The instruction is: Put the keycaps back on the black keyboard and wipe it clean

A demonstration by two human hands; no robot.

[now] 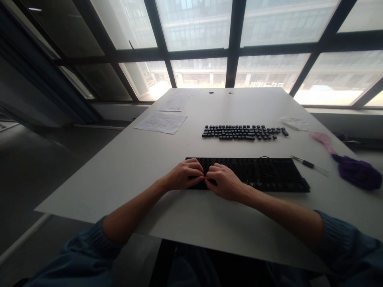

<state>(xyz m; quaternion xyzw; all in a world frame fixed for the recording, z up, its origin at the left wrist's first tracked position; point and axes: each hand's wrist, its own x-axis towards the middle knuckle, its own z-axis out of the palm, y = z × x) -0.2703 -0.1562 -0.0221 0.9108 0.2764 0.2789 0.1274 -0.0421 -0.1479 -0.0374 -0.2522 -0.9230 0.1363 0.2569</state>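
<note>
A black keyboard base (263, 174) with its keycaps off lies on the white table (125, 167) in front of me. My left hand (184, 174) and my right hand (223, 181) rest on its left end, fingers curled and fingertips meeting at the front edge. Both seem to pinch something too small to make out. Behind the keyboard, the removed black keycaps (243, 132) are laid out in rows.
Printed paper sheets (161, 121) lie at the far left of the table. At the right are a thin metal keycap puller (309, 164), a pink brush (321, 140), a purple cloth (357, 171) and a clear plastic bag (295, 122). Large windows stand behind the table.
</note>
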